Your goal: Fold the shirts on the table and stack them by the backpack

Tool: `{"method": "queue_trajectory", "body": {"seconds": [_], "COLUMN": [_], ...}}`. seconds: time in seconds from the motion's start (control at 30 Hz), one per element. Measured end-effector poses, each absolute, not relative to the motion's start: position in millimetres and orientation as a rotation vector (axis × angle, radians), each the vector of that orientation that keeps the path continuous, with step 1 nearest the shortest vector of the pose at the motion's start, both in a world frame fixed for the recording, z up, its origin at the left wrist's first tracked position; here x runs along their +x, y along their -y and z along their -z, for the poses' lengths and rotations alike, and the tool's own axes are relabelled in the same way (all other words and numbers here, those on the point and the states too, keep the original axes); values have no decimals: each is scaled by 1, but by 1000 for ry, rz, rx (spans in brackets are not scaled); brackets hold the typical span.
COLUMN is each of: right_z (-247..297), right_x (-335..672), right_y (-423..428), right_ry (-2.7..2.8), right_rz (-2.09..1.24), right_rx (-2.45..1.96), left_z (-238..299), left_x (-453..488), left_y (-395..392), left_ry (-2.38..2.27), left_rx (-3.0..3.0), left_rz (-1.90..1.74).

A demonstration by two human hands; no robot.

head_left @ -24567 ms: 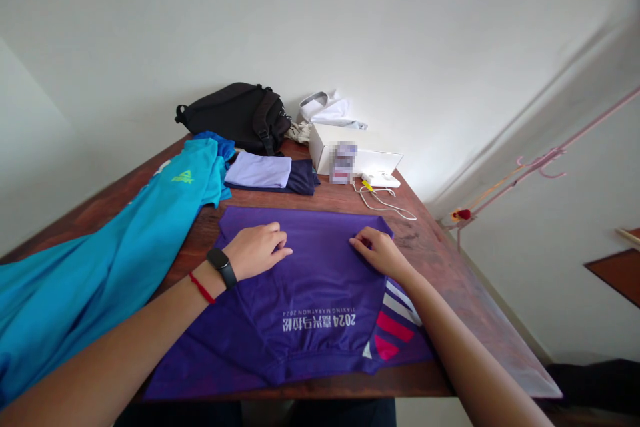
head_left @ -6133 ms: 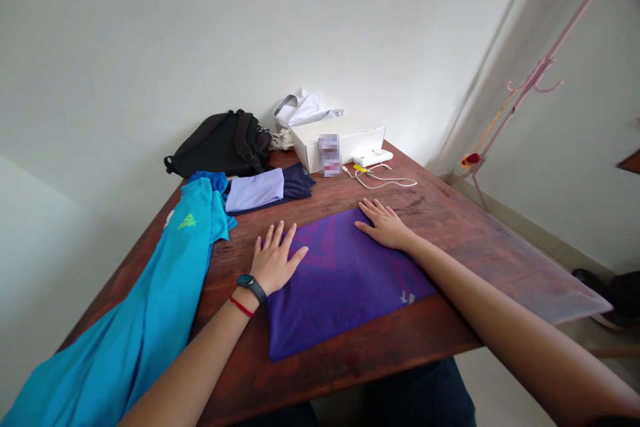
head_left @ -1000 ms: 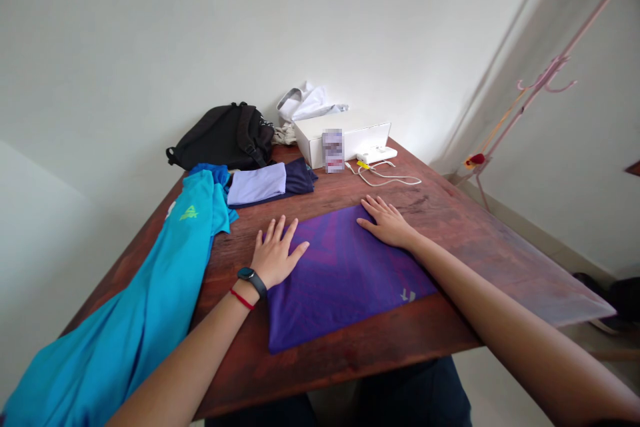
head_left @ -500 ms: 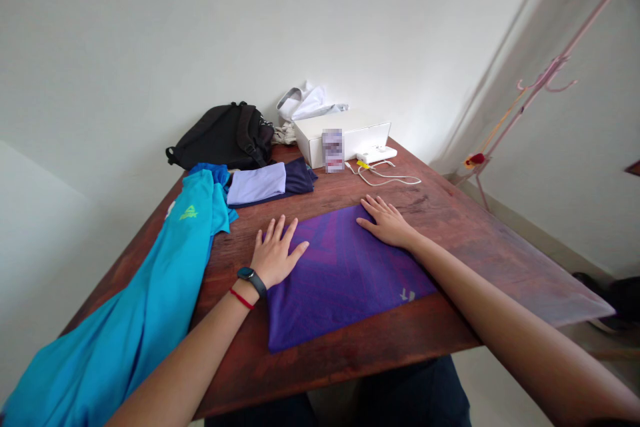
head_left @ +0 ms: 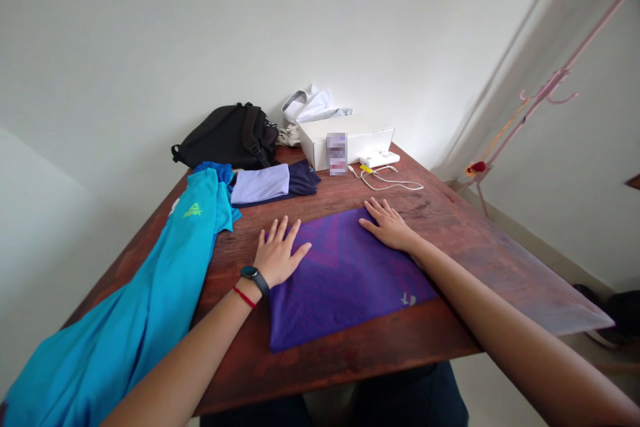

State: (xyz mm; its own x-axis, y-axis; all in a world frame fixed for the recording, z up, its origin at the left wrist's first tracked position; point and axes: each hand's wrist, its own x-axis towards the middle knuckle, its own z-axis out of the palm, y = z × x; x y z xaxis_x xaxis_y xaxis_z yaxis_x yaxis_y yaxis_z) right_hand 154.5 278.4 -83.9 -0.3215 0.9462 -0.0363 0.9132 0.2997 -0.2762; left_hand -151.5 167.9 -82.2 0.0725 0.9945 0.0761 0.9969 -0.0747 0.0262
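Note:
A purple garment point(head_left: 345, 287), folded into a flat rectangle with a small pale logo near its lower right corner, lies on the wooden table point(head_left: 320, 373). My left hand point(head_left: 278, 255) rests flat on its left edge, fingers spread; a dark wristband and a red cord circle that wrist. On the far right corner of the garment lies my right hand point(head_left: 387, 225), palm down with the fingers stretched out. Neither hand grips the fabric. A bright blue garment point(head_left: 165, 280) with a yellow-green logo stretches along the table's left side, apart from my left hand.
Folded lavender and navy clothes point(head_left: 263, 185) lie beyond the purple garment. Against the wall sit a black backpack point(head_left: 220, 137) and a white box point(head_left: 350, 133). A white power strip point(head_left: 380, 159) and cable point(head_left: 395, 183) are nearby. Right of the table stands a pink coat rack point(head_left: 550, 83).
The view has shifted slightly, so the scene sits a little further right. Both hands stay flat on the purple garment, which keeps its folded shape.

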Motion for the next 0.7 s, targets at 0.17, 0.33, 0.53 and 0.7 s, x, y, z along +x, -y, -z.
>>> {"method": "queue_trajectory", "body": {"seconds": [0.17,0.33,0.53,0.7], "right_z": [53,44,70,79], "right_x": [121,43,11,41], "right_y": [-243,-198,-198,-211], "right_ry": [2503,2737,2646,2681], "right_rz": [-148,-278,-335,-287], "right_rx": [-1551,-1083,-1199,-1272], "left_z": [85,83,85,89], "left_x": [-151,-152,-153,-151], "left_y": [-168,-168,-168,-169], "left_ry": [2111,2125,2100,2103], "left_rx": [-2276,-2294,-2287,-2255], "left_rz": [171,159,157,238]}}
